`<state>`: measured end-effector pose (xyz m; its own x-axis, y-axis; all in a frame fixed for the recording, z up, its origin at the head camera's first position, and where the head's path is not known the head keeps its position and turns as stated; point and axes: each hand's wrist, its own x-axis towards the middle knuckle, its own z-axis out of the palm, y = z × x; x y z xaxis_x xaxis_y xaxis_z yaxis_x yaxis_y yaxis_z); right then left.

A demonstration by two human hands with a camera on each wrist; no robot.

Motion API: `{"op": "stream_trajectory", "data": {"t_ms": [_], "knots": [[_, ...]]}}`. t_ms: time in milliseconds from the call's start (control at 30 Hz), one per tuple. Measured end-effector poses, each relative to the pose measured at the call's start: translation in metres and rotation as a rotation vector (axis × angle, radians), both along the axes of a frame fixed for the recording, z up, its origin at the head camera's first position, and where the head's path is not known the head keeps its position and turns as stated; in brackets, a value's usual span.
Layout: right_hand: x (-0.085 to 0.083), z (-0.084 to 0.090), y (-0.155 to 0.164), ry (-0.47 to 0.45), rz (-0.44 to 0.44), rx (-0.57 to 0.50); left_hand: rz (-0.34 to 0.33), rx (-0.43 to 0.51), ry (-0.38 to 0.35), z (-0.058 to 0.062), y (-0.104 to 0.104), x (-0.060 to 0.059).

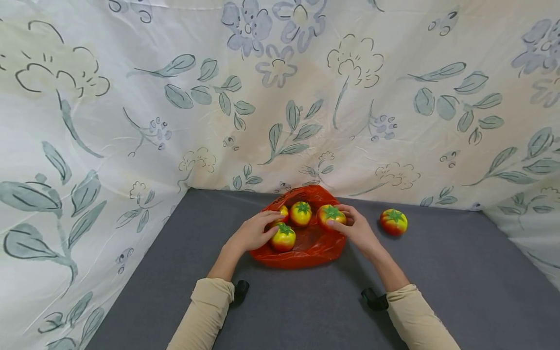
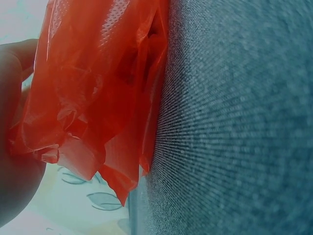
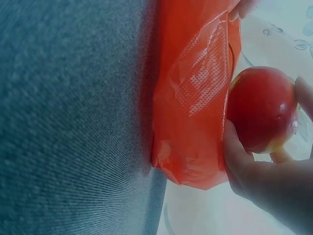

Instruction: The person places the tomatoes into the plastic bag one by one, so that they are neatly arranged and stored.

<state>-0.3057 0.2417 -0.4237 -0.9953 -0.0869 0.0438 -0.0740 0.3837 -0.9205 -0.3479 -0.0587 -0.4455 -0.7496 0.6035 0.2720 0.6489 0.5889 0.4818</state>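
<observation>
Held tomato (image 1: 331,216): sitting at the right rim of the bag, over its open mouth, green stalk cap up; the right wrist view is showing its red side (image 3: 261,110) just beside the bag's plastic.
Right hand (image 1: 358,230): curling its fingers and thumb around the held tomato, gripping it from the right side; fingertips are wrapping the fruit in the right wrist view (image 3: 234,147).
Bag (image 1: 306,248): red plastic, lying open on the mat near the back wall, between the two hands; its crumpled edge is filling the left wrist view (image 2: 98,98).
Left hand (image 1: 253,232): resting on the bag's left rim, fingers reaching in over the plastic and touching the front tomato; they are looking only loosely bent, and whether they are pinching the plastic I cannot tell.
Front tomato (image 1: 283,237): lying inside the bag at its left front, against the left fingertips.
Middle tomato (image 1: 301,213): lying inside the bag toward the back, just left of the held tomato.
Small tomato (image 1: 283,212): partly hidden behind the left fingers, at the bag's back left.
Loose tomato (image 1: 393,221): sitting on the mat outside the bag, to the right of the right hand, apart from it.
Mat (image 1: 437,291): grey cloth, carrying the bag and the loose tomato.
Backdrop (image 1: 131,121): pale sheet with printed leaves and flowers, hanging behind and on both sides of the mat.
Sleeves (image 1: 205,311): beige, covering both forearms up to the wrists.
</observation>
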Motion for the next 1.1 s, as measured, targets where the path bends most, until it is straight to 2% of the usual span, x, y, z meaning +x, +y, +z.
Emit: {"op": "stream_trajectory", "data": {"t_ms": [800,1100], "knots": [[-0.002,-0.007,-0.011,-0.011,0.002,0.031,-0.006,-0.002,-0.003,0.001,0.001,-0.001],[-0.002,-0.012,-0.017,0.031,0.013,0.083,-0.002,-0.005,-0.007,0.001,0.0,0.0]]}}
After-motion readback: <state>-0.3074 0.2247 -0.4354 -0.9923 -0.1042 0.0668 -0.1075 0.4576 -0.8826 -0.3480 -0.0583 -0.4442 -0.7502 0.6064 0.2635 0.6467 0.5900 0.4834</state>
